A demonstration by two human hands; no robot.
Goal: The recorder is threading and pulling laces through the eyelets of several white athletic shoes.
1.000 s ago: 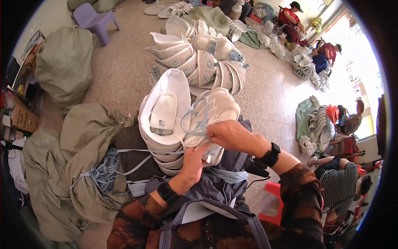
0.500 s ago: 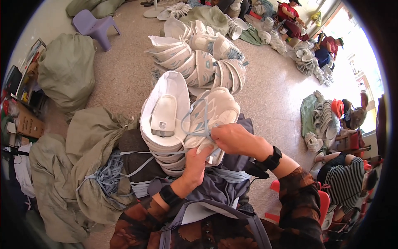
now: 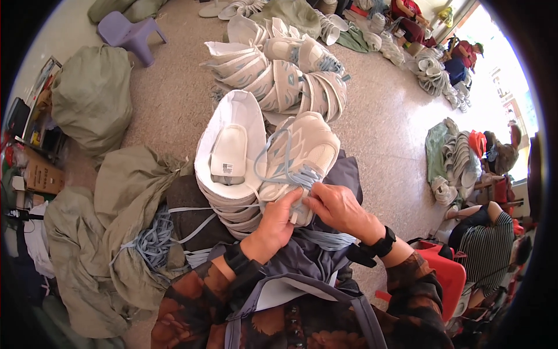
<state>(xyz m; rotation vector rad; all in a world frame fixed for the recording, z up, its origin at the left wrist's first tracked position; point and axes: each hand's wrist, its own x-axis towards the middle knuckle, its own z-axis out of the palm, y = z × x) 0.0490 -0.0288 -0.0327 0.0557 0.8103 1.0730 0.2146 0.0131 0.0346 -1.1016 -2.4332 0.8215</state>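
On my lap a white and beige shoe upper (image 3: pixel 314 136) lies toe away from me, with a blue-grey shoelace (image 3: pixel 281 166) partly threaded through its eyelets and looping over its left side. My left hand (image 3: pixel 274 225) grips the upper near its tongue, thumb on top. Just right of it, my right hand (image 3: pixel 338 210) is closed in a pinch at the lace by the eyelets; its fingertips are partly hidden. Against the upper's left side stands a stack of nested shoe uppers (image 3: pixel 232 210), the top one showing white lining and a small printed label.
Tangled blue-grey laces (image 3: pixel 152 249) lie on a green cloth sack (image 3: pixel 131 203) at left; more laces (image 3: pixel 328 239) lie by my right wrist. Rows of shoe uppers (image 3: pixel 285 87) sit on the floor ahead. A red stool (image 3: pixel 444 282) stands right, near a seated person in stripes (image 3: pixel 482 250).
My right hand has shifted slightly right and toward me, uncovering the lace rows on the upper. My left hand keeps its grip. The view has tilted a little.
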